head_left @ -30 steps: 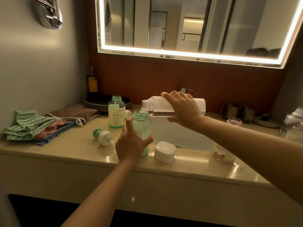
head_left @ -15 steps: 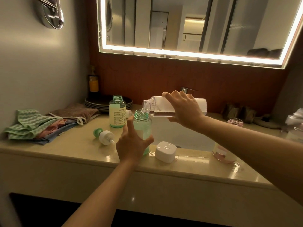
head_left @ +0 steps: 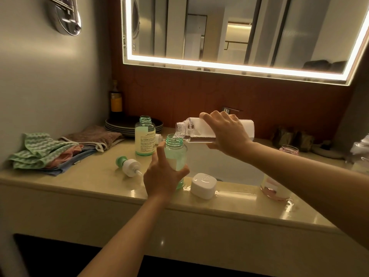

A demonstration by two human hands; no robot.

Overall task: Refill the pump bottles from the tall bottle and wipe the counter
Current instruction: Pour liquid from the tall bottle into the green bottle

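My right hand (head_left: 227,132) grips the tall clear bottle (head_left: 194,129), which lies nearly level with its open mouth over a green pump bottle (head_left: 176,156). Clear liquid runs from that mouth into the green bottle's neck. My left hand (head_left: 162,176) holds the green bottle upright on the beige counter (head_left: 95,184). A second open green bottle with a label (head_left: 145,136) stands behind it. A pump head with a green top (head_left: 128,165) lies on the counter to the left. The white cap (head_left: 203,185) sits to the right. A pink bottle (head_left: 274,189) is partly hidden under my right forearm.
Folded cloths (head_left: 46,150) are piled at the counter's left end. Dark plates (head_left: 119,124) are stacked by the back wall, with a dark bottle (head_left: 116,102) behind. The white sink basin (head_left: 225,166) lies behind the bottles. A lit mirror (head_left: 235,35) hangs above.
The tall bottle has tipped slightly further and liquid now streams into the green bottle. Both hands stay in almost the same place.
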